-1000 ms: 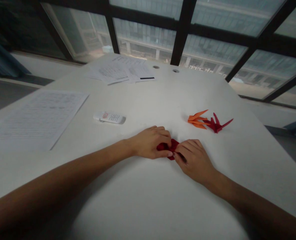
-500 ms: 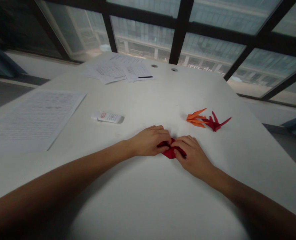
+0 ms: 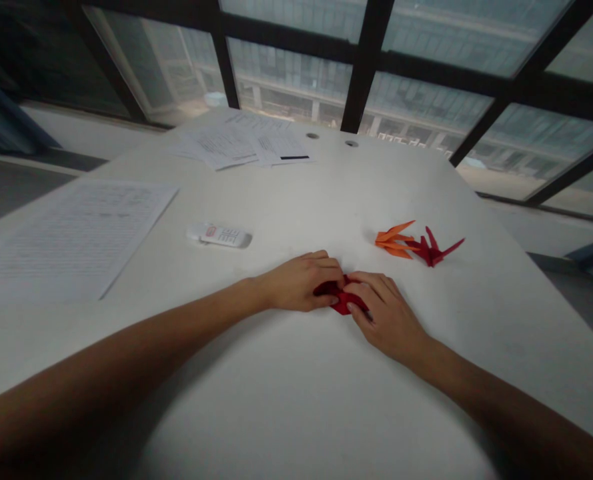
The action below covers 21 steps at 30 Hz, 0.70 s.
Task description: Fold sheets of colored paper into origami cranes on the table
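Observation:
Between my two hands, low over the white table (image 3: 296, 380), is a piece of red folded paper (image 3: 343, 305). My left hand (image 3: 309, 281) grips its left side, thumb below and fingers above. The right side is pinched by my right hand (image 3: 383, 308), with the thumb at the near edge. Much of the paper is covered by my fingers, so its exact fold cannot be made out. Beyond my right hand stand an orange origami crane (image 3: 393, 241) and a red origami crane (image 3: 432, 253), touching or nearly touching each other.
A white bottle-shaped item with printed labelling (image 3: 223, 236) lies beyond my left hand. Printed sheets (image 3: 76, 233) cover the table's left side, and more papers (image 3: 246, 141) lie at the far end. Two cable holes (image 3: 351, 143) sit near the far edge, before the windows.
Both hands keep their hold on the red paper. Its near edge shows slightly less below my fingers, and the fingers have shifted a little. The whole view has moved slightly.

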Each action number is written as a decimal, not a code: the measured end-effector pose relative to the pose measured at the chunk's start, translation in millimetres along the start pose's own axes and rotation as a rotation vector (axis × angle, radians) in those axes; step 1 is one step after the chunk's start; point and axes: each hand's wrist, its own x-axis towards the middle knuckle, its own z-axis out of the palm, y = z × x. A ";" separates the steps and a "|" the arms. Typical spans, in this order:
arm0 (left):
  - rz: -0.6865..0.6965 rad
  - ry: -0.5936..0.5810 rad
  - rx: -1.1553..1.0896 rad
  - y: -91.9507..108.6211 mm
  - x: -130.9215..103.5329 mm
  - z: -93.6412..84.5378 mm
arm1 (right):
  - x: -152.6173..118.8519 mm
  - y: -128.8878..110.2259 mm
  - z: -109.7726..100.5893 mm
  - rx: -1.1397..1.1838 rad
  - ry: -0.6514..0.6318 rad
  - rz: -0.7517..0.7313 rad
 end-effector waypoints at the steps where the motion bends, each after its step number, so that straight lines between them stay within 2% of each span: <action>1: -0.001 0.002 -0.007 0.1 0.0 -0.3 | 0.2 0.1 -0.3 -0.010 -0.006 -0.034; 6: -0.004 -0.008 -0.011 -0.4 -2.2 -5.6 | -0.2 -4.0 -7.2 -0.060 -0.081 -0.115; 11: 0.036 -0.046 -0.032 -2.4 -4.5 -11.0 | -2.8 -6.9 -10.8 -0.054 -0.152 -0.058; 17: 0.059 -0.056 0.031 -4.6 -4.4 -15.4 | -2.6 1.5 -4.6 -0.030 -0.134 -0.028; 21: 0.100 -0.066 0.178 -6.4 -4.6 -15.0 | -1.2 6.5 -1.4 -0.013 -0.109 -0.019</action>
